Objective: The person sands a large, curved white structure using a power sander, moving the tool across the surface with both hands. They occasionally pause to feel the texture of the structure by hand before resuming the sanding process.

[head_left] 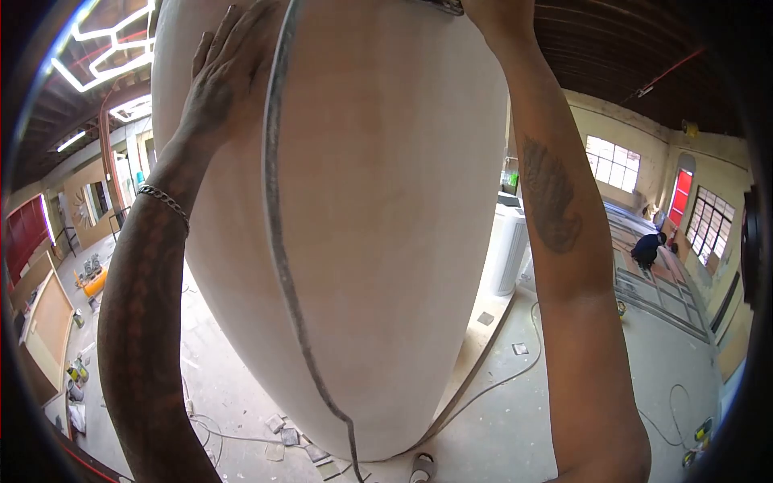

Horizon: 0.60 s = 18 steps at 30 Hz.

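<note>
Your left hand [221,76] lies flat, fingers spread, on the large white egg-shaped form [386,225] filling the view before you. Your right hand [487,10] reaches its top edge, its grip cut off and impossible to tell.

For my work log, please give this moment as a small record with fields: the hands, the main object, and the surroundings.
main object: large white egg-shaped form, smooth, with a dark seam line running down it
left hand: left hand flat on the form, fingers spread, beside the seam
left wrist: chain bracelet
right hand: right hand at the top edge of the view, mostly cut off; grip cannot be told
floor: cables and small scraps
background: white cylinder; a person bent over the floor
</note>
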Each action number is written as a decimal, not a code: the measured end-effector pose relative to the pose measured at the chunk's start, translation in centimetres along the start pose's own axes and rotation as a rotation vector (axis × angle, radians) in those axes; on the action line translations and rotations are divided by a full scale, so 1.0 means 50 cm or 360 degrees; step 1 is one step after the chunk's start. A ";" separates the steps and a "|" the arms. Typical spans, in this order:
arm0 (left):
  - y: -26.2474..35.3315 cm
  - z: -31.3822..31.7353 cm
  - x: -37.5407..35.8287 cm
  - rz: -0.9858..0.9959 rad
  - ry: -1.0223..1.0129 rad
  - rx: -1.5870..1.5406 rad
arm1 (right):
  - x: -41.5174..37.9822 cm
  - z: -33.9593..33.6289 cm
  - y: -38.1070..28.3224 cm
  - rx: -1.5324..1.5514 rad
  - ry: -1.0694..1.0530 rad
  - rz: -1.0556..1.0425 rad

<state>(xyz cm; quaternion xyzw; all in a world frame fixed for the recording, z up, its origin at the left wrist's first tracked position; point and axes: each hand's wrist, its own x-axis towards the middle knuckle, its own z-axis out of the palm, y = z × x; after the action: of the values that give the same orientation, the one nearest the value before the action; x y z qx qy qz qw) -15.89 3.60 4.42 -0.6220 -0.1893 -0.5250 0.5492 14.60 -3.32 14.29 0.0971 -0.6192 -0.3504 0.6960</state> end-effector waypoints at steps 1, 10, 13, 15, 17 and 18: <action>0.001 0.002 0.000 0.0000 0.0008 0.0004 | 0.001 -0.006 0.000 0.0111 -0.0035 -0.0020; 0.020 -0.013 0.008 -0.0015 0.0024 -0.0052 | -0.095 -0.048 -0.065 -0.0197 -0.0040 -0.0041; 0.032 -0.021 0.016 -0.0025 0.0017 -0.0066 | -0.050 -0.027 -0.057 -0.0176 -0.0060 0.0030; 0.039 -0.026 0.017 -0.0049 0.0027 -0.0057 | -0.032 -0.015 -0.050 -0.0116 -0.0068 -0.0012; 0.029 -0.021 0.018 -0.0020 0.0021 -0.0079 | -0.038 -0.011 -0.055 -0.0131 -0.0053 -0.0024; 0.023 -0.019 0.018 -0.0015 0.0019 -0.0089 | -0.056 -0.013 -0.064 -0.0176 -0.0040 -0.0017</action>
<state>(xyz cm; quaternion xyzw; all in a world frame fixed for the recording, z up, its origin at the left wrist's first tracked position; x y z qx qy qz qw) -15.03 2.09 4.47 -0.6330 -0.1742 -0.5363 0.5304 14.07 -4.16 10.10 0.0574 -0.6070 -0.3889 0.6906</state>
